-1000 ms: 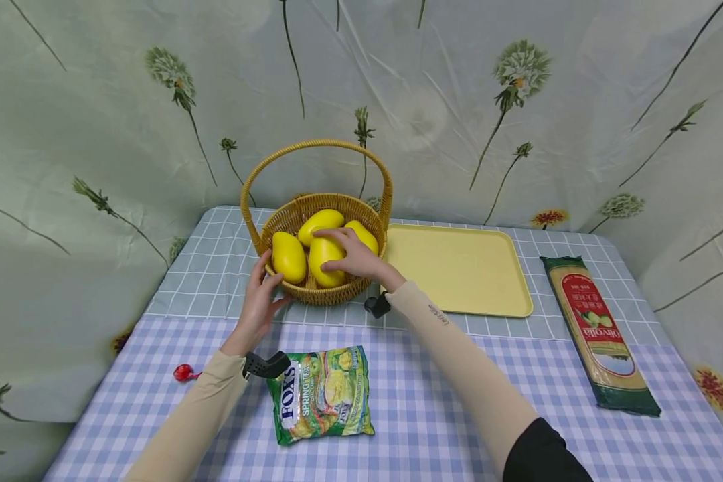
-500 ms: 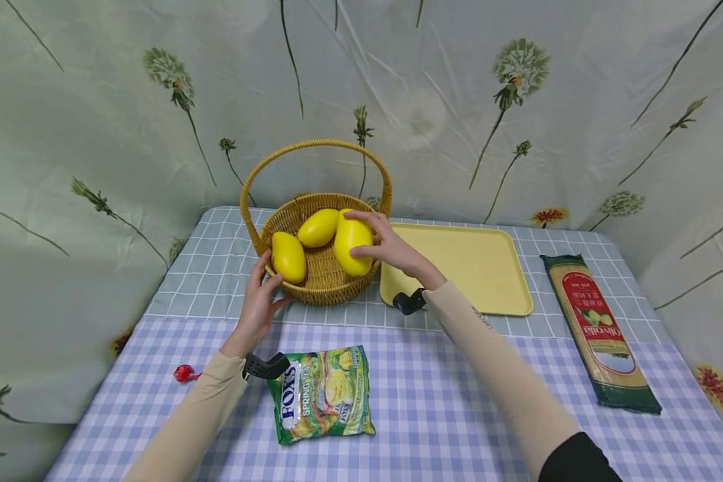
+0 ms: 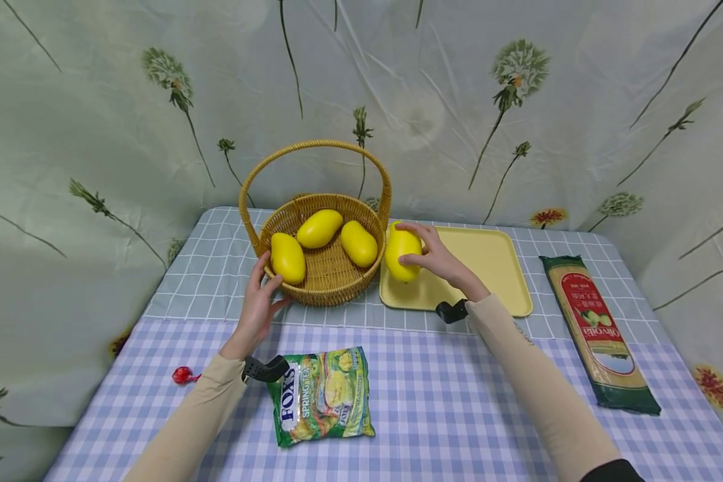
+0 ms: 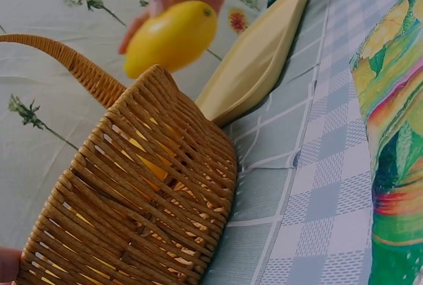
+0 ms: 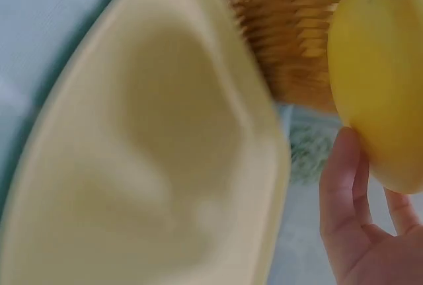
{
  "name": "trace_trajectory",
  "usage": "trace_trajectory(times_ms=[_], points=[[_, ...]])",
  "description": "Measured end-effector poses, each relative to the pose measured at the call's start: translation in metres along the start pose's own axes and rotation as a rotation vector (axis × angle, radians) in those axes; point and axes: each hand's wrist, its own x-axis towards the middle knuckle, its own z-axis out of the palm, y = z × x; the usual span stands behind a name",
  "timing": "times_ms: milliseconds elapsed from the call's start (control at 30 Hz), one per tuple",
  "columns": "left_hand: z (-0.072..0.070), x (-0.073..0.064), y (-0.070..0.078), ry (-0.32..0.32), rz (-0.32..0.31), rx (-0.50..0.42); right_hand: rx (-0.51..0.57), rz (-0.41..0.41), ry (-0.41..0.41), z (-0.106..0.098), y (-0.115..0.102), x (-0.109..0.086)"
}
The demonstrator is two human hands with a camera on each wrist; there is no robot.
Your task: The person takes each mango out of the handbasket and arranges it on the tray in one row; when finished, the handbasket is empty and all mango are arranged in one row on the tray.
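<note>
By the worktop's (image 3: 434, 408) far edge, the left hand (image 3: 255, 308), fingers spread, touches the basket (image 3: 331, 294), where we count three fruits (image 3: 319, 228) left; the right hand (image 3: 440, 258), fingers round the yellow fruit (image 3: 401, 253), now has it out above the tray's (image 3: 478, 268) left edge

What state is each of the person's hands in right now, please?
Left hand: open, touching the side of the wicker basket.
Right hand: holding a yellow fruit.
</note>
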Motion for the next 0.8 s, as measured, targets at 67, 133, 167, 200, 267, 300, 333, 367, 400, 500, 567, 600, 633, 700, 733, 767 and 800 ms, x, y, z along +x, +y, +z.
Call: trace_trajectory(times_ms=[67,133,167,200,267,300,333,367,400,500,567,600,633,700,733,767,800], points=[[0.0,0.0,0.0,0.001,0.0,-0.001,-0.008,0.018,0.011,-0.001,0.005,-0.001],[0.0,0.0,0.0,0.0,0.004,0.0,-0.015,0.029,0.019,-0.001,0.01,-0.001],[0.0,0.0,0.0,0.001,0.005,0.0,-0.019,0.035,0.021,0.0,0.013,0.0],[0.0,0.0,-0.001,0.001,0.006,0.001,-0.03,0.038,0.026,0.001,0.015,0.001],[-0.001,0.0,-0.001,-0.001,0.01,0.002,-0.056,0.044,0.03,0.003,0.019,0.003],[-0.001,0.0,-0.001,0.0,0.011,0.003,-0.075,0.051,0.029,0.004,0.021,0.004],[-0.001,0.0,-0.001,0.001,0.011,0.003,-0.097,0.058,0.026,0.005,0.022,0.005],[-0.001,0.0,-0.001,0.002,0.013,0.004,-0.119,0.066,0.023,0.007,0.023,0.006],[-0.001,0.0,-0.001,0.004,0.012,0.009,-0.147,0.072,0.018,0.008,0.023,0.007],[-0.001,0.001,-0.002,0.009,0.011,0.024,-0.22,0.08,0.003,0.011,0.025,0.009],[-0.002,0.001,-0.003,0.009,0.01,0.03,-0.259,0.083,-0.004,0.012,0.025,0.01],[-0.002,0.001,-0.003,0.009,0.01,0.032,-0.276,0.081,-0.009,0.012,0.025,0.011],[-0.002,0.002,-0.004,0.007,0.012,0.029,-0.287,0.081,-0.013,0.012,0.025,0.011],[-0.002,0.001,-0.004,0.002,0.018,0.027,-0.305,0.087,-0.019,0.012,0.023,0.011],[-0.002,0.001,-0.004,0.001,0.02,0.026,-0.313,0.091,-0.02,0.011,0.023,0.011],[-0.002,0.001,-0.005,0.001,0.023,0.025,-0.32,0.094,-0.02,0.01,0.023,0.011],[-0.002,0.001,-0.005,-0.001,0.026,0.025,-0.321,0.097,-0.017,0.01,0.021,0.011]])
